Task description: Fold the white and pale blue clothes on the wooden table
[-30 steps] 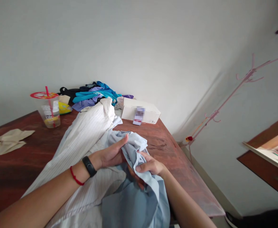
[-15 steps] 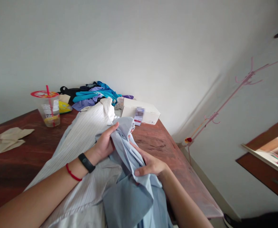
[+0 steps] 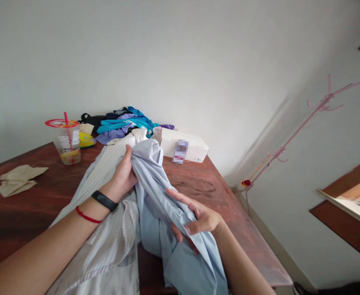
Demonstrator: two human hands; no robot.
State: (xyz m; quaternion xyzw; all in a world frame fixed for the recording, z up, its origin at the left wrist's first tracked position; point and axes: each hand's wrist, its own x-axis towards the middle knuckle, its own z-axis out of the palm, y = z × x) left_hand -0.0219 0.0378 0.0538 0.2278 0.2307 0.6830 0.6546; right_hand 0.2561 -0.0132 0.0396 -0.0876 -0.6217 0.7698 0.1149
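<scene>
A light blue-grey shirt (image 3: 155,192) is bunched lengthwise between my two hands, its lower part draping toward me. At its upper end, near what looks like the collar, my left hand (image 3: 125,170) grips the cloth, with the thumb up and the fingers hidden behind it. Lower down, my right hand (image 3: 198,215) holds the right edge of the fabric between thumb and fingers, the index finger stretched along it. A cream pinstriped shirt (image 3: 103,229) lies on the wooden table (image 3: 195,180) under my left forearm.
Behind the shirts is a pile of blue, purple and black clothes (image 3: 127,123). A white box (image 3: 186,141) stands at the back right. On the left are a plastic cup (image 3: 66,143) with a red straw and crumpled brown paper (image 3: 20,180). A pink coat rack (image 3: 299,123) stands beyond the table.
My left hand has moved left and up with the shirt's upper end. The cloth is stretched out longer, and its hanging part has shifted right. My right fingers are more extended.
</scene>
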